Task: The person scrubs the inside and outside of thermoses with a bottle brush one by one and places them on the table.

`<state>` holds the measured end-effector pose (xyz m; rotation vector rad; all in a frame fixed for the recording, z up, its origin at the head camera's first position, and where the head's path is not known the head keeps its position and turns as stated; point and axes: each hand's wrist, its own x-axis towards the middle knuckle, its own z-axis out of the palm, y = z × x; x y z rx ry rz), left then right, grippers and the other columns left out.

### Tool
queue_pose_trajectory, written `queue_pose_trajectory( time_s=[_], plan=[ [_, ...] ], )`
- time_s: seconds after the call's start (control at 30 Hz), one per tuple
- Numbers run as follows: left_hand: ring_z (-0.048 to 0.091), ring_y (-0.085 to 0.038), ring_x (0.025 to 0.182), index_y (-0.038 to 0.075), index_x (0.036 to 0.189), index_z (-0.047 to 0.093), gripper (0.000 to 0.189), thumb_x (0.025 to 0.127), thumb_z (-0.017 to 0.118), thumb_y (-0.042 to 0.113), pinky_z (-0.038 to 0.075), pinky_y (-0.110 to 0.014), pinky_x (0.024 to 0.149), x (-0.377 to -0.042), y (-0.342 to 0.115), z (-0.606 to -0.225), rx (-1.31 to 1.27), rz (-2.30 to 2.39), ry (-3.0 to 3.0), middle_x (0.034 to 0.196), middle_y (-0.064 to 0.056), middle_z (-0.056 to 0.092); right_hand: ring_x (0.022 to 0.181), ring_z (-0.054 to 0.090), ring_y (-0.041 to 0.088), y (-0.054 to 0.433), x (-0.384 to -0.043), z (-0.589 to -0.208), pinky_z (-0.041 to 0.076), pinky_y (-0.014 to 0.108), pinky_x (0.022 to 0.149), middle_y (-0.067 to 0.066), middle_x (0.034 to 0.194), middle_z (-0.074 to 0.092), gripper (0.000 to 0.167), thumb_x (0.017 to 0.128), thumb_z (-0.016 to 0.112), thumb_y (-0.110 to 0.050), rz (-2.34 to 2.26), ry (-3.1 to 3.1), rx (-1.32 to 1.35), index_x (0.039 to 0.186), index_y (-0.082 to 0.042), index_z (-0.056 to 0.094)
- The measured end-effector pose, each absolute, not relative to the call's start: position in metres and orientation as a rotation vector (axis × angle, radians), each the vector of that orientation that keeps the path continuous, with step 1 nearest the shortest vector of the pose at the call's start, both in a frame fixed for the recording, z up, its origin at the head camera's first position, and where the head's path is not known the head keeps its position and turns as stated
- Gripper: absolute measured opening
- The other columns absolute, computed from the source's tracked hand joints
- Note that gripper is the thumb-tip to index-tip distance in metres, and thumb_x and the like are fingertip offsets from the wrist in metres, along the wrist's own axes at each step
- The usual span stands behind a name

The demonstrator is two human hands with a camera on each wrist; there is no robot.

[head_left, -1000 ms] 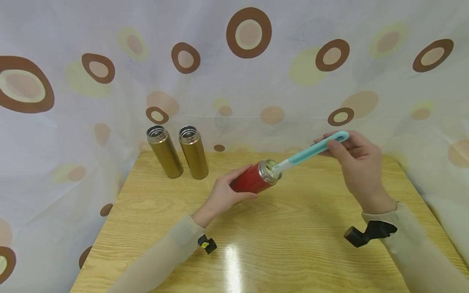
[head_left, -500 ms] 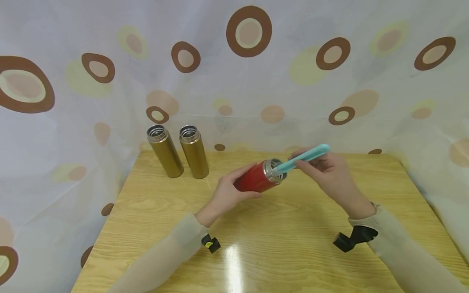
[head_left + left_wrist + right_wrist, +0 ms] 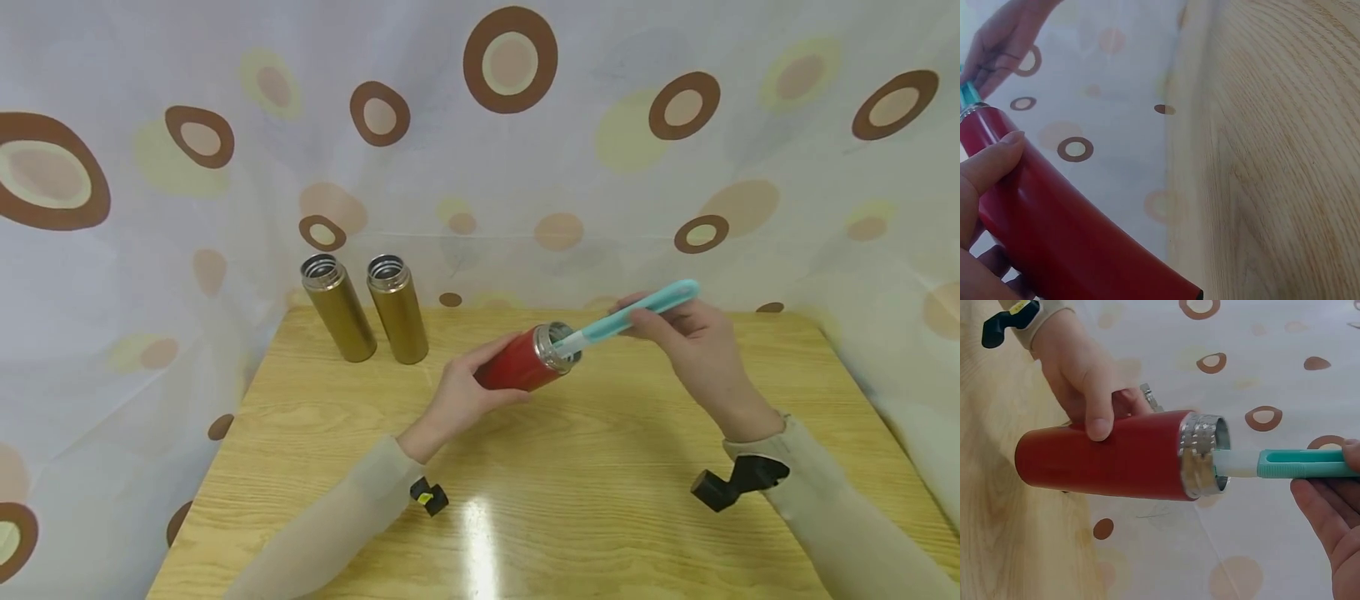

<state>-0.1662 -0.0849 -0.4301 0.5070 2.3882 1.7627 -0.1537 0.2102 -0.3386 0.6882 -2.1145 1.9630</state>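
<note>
My left hand (image 3: 457,400) grips a red thermos bottle (image 3: 517,365) around its body, tilted so its bare metal mouth faces up and to the right. In the right wrist view the bottle (image 3: 1110,456) lies across the middle, its steel neck (image 3: 1204,455) lidless. My right hand (image 3: 697,350) pinches the teal handle of a bottle brush (image 3: 637,317) between thumb and fingers. The brush's white shaft (image 3: 1238,464) runs into the bottle's mouth, and its head is hidden inside. In the left wrist view the thumb (image 3: 994,164) lies across the red body.
Two gold thermos bottles without lids, one on the left (image 3: 341,312) and one beside it (image 3: 399,312), stand upright at the table's back left. A wooden table (image 3: 585,492) spreads beneath the hands. Behind it hangs a white curtain (image 3: 570,150) with brown and yellow circles.
The right hand pushed the brush deeper into the red bottle, then drew it partly back out to the right. The left hand and bottle shifted only slightly.
</note>
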Motion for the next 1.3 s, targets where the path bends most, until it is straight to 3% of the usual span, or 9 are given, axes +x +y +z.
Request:
queue_pose_trajectory(
  time_s=[0.13,0.4,0.57,0.83,1.03,1.3],
  plan=[
    [0.056,-0.023,0.132,0.039,0.150,0.056,0.079,0.082,0.092,0.022,0.046,-0.051,0.110,-0.166,-0.088,-0.430,0.484,1.759,2.412,0.148,0.008,0.059,0.098,0.076,0.015,0.212,-0.153,-0.334,0.059,0.031,0.090,0.008,0.111,0.078,0.020,0.103,0.061,0.003,1.954,-2.051,0.679,0.118,0.013,0.069],
    [0.057,-0.025,0.132,0.032,0.151,0.057,0.081,0.079,0.094,0.024,0.047,-0.049,0.109,-0.169,-0.090,-0.427,0.495,1.733,2.462,0.149,0.006,0.059,0.092,0.077,0.017,0.212,-0.152,-0.327,0.060,0.033,0.087,0.010,0.106,0.078,0.018,0.101,0.062,0.006,1.972,-1.939,0.649,0.113,0.019,0.068],
    [0.059,-0.024,0.129,0.035,0.149,0.059,0.079,0.079,0.093,0.023,0.049,-0.048,0.107,-0.171,-0.093,-0.424,0.507,1.706,2.487,0.146,0.006,0.061,0.090,0.077,0.018,0.214,-0.151,-0.323,0.060,0.034,0.086,0.012,0.104,0.078,0.020,0.100,0.062,0.007,1.996,-1.886,0.621,0.112,0.023,0.065],
    [0.058,-0.026,0.131,0.031,0.147,0.061,0.078,0.078,0.094,0.018,0.048,-0.051,0.107,-0.173,-0.100,-0.425,0.474,1.691,2.523,0.146,0.003,0.062,0.091,0.078,0.021,0.215,-0.154,-0.323,0.061,0.036,0.085,0.015,0.104,0.078,0.019,0.099,0.061,0.010,2.103,-1.824,0.654,0.116,0.018,0.063],
    [0.059,-0.025,0.130,0.031,0.146,0.061,0.077,0.078,0.094,0.015,0.048,-0.050,0.107,-0.175,-0.104,-0.430,0.502,1.710,2.530,0.145,0.003,0.063,0.089,0.078,0.023,0.220,-0.155,-0.320,0.061,0.037,0.083,0.019,0.103,0.077,0.025,0.104,0.055,0.006,2.090,-1.818,0.660,0.116,0.027,0.059],
    [0.058,-0.024,0.128,0.037,0.144,0.062,0.077,0.076,0.096,0.024,0.049,-0.050,0.105,-0.176,-0.113,-0.430,0.442,1.677,2.515,0.144,0.007,0.063,0.087,0.077,0.023,0.223,-0.152,-0.314,0.061,0.036,0.085,0.018,0.102,0.077,0.021,0.102,0.058,0.008,2.018,-1.791,0.599,0.114,0.024,0.064]
  ],
)
